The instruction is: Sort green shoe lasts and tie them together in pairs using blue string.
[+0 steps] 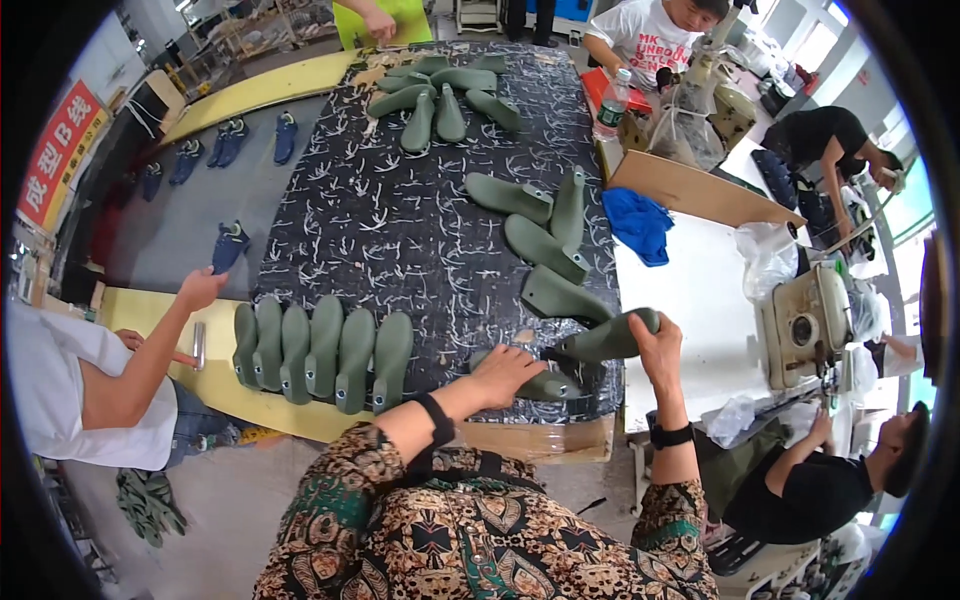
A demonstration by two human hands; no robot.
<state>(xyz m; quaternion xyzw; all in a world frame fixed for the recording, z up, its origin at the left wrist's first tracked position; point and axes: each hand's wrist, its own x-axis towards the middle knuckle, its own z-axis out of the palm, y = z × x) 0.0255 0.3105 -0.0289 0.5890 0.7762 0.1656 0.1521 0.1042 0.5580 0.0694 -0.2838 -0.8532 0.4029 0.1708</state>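
Note:
My right hand (657, 345) grips one end of a dark green shoe last (603, 340) above the near right part of the patterned dark table (340, 215). My left hand (508, 376) is closed over another green shoe last (550, 388) low at the table's near edge. A small dark piece (592, 376) lies between these two; what it is I cannot make out. Just beyond, several loose lasts (560, 292) lie along the right side. To the left, a row of green lasts (325, 350) lies side by side, with their toes pointing away.
More lasts (440, 95) are heaped at the far end. On the left, a co-worker's hand (203, 288) holds a blue shoe upper (230, 246) over a grey conveyor belt (265, 185). At right are a white table (665, 290), blue cloth (640, 225), water bottle (612, 103) and sewing machine (805, 325).

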